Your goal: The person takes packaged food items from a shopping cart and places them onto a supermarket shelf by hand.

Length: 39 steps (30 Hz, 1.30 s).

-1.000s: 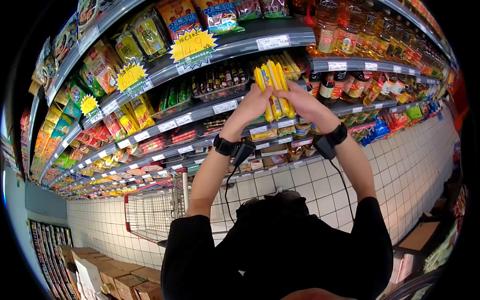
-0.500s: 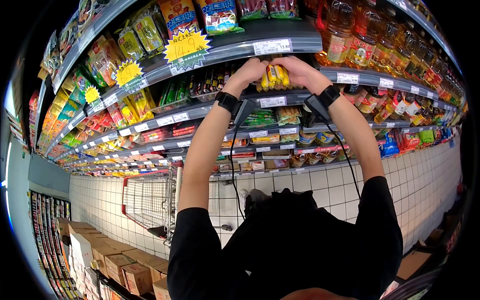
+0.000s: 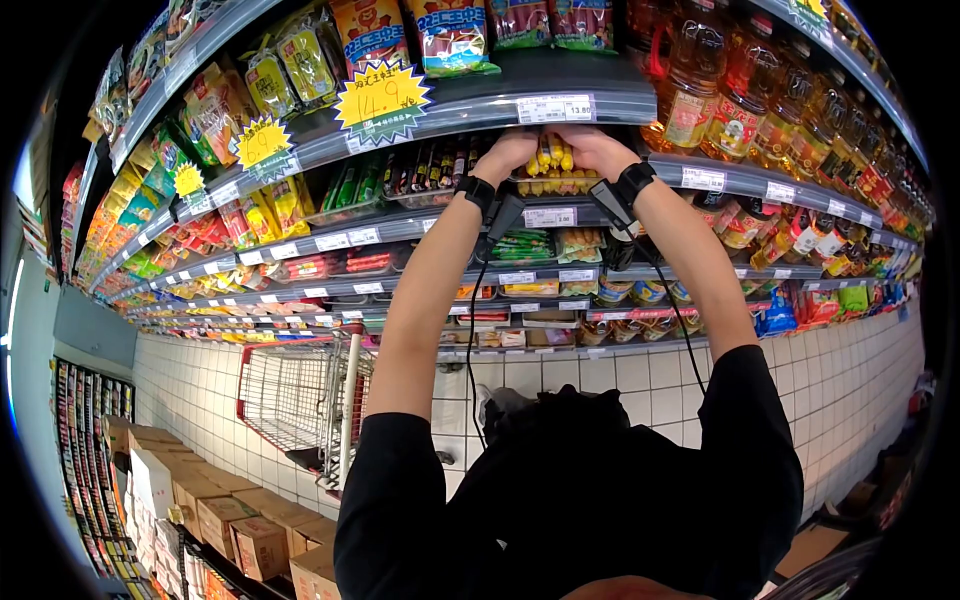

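My left hand (image 3: 508, 155) and my right hand (image 3: 597, 152) are both reaching onto a shelf below the top ledge. Between them is a bundle of yellow-wrapped sausages (image 3: 552, 153), gripped from either side; my fingertips are partly hidden behind it and under the ledge. Beneath the bundle lies a clear tray (image 3: 558, 187) with more yellow sausages. To the left of my left hand stand trays of dark-wrapped sausages (image 3: 430, 168) and green-wrapped sticks (image 3: 350, 188). Each wrist wears a black band with a cabled device.
Bottles of amber liquid (image 3: 690, 90) line the shelf at right. Bagged snacks (image 3: 445, 35) sit above the ledge, beside a yellow price sign (image 3: 383, 103). A shopping cart (image 3: 290, 400) stands on the tiled floor at lower left, near cardboard boxes (image 3: 225, 520).
Both hands have gone deeper into the shelf with the yellow sausages, which are now further back above the tray. More of the tray shows. The view has shifted slightly.
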Each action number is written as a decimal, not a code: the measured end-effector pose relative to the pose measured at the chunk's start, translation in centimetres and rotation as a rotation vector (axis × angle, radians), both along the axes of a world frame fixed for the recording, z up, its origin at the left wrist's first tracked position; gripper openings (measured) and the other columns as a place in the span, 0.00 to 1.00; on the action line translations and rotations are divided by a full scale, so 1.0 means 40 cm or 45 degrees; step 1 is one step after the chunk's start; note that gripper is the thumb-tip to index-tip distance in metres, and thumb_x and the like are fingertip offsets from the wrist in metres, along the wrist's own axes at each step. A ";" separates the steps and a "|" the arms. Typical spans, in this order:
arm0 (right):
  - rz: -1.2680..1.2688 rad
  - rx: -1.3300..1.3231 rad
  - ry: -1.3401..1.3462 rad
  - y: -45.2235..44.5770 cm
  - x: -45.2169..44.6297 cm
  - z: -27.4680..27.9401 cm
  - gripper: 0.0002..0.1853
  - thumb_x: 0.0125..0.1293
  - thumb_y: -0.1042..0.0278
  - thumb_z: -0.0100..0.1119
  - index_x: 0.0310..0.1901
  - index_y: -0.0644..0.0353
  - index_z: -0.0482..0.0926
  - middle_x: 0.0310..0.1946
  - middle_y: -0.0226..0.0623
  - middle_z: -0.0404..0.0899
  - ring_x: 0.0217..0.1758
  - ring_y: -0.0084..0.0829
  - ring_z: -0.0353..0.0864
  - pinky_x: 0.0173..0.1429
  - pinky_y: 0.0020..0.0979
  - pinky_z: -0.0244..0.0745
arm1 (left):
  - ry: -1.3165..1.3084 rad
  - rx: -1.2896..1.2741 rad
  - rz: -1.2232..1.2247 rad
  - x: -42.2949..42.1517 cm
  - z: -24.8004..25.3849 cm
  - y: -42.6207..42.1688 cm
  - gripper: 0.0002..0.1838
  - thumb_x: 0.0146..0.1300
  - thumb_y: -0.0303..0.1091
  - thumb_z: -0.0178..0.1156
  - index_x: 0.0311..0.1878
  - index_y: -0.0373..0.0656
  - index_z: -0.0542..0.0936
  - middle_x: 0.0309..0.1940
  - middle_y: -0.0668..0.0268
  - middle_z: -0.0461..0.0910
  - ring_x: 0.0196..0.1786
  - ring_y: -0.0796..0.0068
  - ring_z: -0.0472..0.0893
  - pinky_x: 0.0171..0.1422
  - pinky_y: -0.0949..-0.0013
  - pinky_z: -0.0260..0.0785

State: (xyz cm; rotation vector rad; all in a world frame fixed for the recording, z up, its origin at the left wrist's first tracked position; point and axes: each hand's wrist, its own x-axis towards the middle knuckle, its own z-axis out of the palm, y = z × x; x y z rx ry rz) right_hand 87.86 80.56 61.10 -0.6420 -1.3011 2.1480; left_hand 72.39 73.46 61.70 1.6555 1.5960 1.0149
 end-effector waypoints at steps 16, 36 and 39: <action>-0.069 0.618 -0.570 -0.053 0.033 0.015 0.16 0.69 0.57 0.61 0.49 0.60 0.84 0.38 0.33 0.81 0.37 0.23 0.74 0.43 0.26 0.71 | 1.018 -0.107 -0.011 0.023 -0.004 0.018 0.21 0.62 0.37 0.57 0.55 0.34 0.80 0.60 0.43 0.76 0.60 0.48 0.78 0.64 0.57 0.72; -0.458 1.183 -1.205 -0.048 0.069 -0.004 0.34 0.58 0.45 0.64 0.55 0.70 0.79 0.57 0.59 0.78 0.61 0.52 0.78 0.64 0.40 0.74 | 0.998 0.097 0.129 0.023 0.020 -0.061 0.22 0.64 0.39 0.52 0.60 0.43 0.76 0.58 0.47 0.78 0.60 0.45 0.77 0.64 0.50 0.70; -0.514 1.311 -1.263 -0.063 0.080 -0.002 0.34 0.59 0.45 0.64 0.55 0.70 0.78 0.56 0.59 0.78 0.60 0.53 0.78 0.64 0.41 0.74 | 0.908 0.098 0.106 0.052 0.037 -0.086 0.25 0.67 0.43 0.48 0.65 0.44 0.73 0.60 0.48 0.76 0.62 0.46 0.75 0.67 0.50 0.67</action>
